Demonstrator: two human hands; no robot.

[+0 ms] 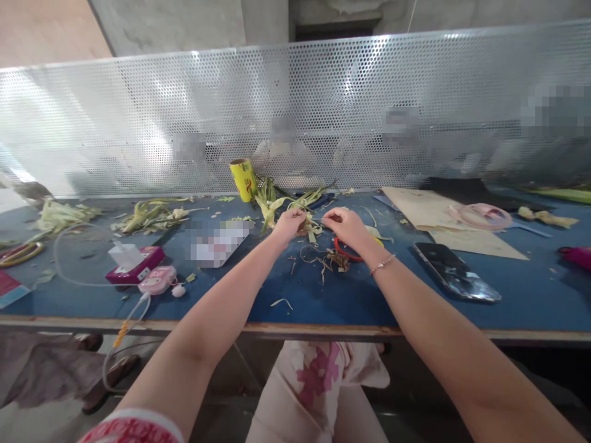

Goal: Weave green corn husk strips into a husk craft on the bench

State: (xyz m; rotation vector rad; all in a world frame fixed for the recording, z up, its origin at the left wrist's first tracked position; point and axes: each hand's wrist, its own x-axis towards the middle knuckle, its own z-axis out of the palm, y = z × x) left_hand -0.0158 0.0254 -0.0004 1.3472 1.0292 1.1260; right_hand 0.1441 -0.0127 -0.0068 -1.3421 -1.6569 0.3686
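My left hand and my right hand are stretched out over the middle of the blue table, fingers pinched together on thin pale green leaf strips held between them. A bunch of green leaves lies just behind the hands. Under my right hand sits a red ring beside a small heap of brown fibre scraps. A thin bracelet is on my right wrist.
A yellow roll stands by the perforated metal screen. A phone lies right, with cardboard sheets and a pink tape ring behind it. A magenta box, pink device and white cable sit left, near leaf piles.
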